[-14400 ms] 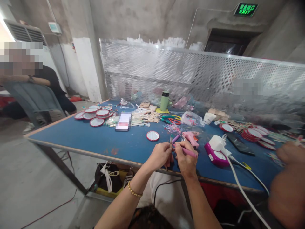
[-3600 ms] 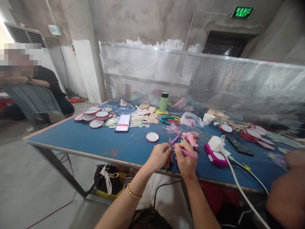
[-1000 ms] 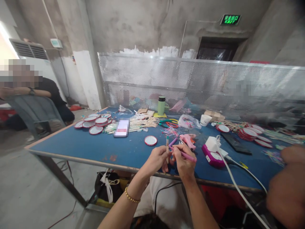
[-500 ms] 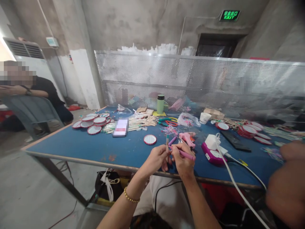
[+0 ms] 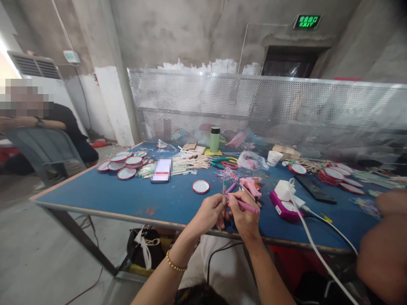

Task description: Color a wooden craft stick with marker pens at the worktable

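Near the table's front edge, my left hand (image 5: pixel 210 212) is closed around a thin wooden stick (image 5: pixel 224 187) with a green upper end, held upright. Close beside it, my right hand (image 5: pixel 244 218) grips a pink pen (image 5: pixel 249 207) whose tip points toward the stick; whether they touch is hidden by the fingers. Just beyond my hands lie a purple pen-like piece (image 5: pixel 231 187) and a pink glue gun (image 5: pixel 252 186). A round white disc with a red rim (image 5: pixel 201 187) lies flat to the left of them.
Stacked red-rimmed discs (image 5: pixel 126 173) and a phone (image 5: pixel 161 170) lie left. Behind are wooden sticks (image 5: pixel 199 162), pliers (image 5: pixel 225 162), a green bottle (image 5: pixel 215 140) and a paper cup (image 5: pixel 274 158). A purple power strip (image 5: pixel 284 207) with cables stands right, near another person's arm (image 5: pixel 383 250).
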A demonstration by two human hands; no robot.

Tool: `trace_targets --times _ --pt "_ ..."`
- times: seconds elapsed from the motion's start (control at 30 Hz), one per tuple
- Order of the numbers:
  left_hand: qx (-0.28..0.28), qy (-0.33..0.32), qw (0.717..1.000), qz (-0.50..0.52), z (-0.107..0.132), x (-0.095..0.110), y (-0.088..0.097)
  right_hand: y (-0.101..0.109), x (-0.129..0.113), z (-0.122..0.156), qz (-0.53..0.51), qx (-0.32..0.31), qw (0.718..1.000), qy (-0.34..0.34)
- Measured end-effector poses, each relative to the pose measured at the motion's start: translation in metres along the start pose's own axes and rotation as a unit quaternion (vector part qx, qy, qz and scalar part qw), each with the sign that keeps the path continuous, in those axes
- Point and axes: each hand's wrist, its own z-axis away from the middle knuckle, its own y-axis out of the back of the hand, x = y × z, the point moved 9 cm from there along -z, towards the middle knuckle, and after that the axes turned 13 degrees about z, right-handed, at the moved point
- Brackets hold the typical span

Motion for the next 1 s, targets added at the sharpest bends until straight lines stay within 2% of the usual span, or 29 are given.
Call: trace_targets --times 0.23,0.5,0.8,1.0 --pt "0.007 -0.001 1.000 -0.005 0.0004 0.0005 0.0008 -0.0010 -0.0002 -0.0006 0.008 -0.004 1.000 0.003" --pt "0.006 0.000 1.000 -0.010 0.0007 0.0021 -0.0010 -0.0011 0.0064 0.0024 -0.004 -0.004 1.000 -0.025" --pt "0.007 -0.004 1.000 -0.022 -0.0008 0.0009 -0.0004 0.0001 -0.0022 -0.0001 0.007 0.002 1.000 0.019" --pt "0.006 -0.003 1.000 -0.025 0.0006 0.0033 -0.0015 -0.0003 0.0051 0.0027 0.007 0.003 1.000 -0.007"
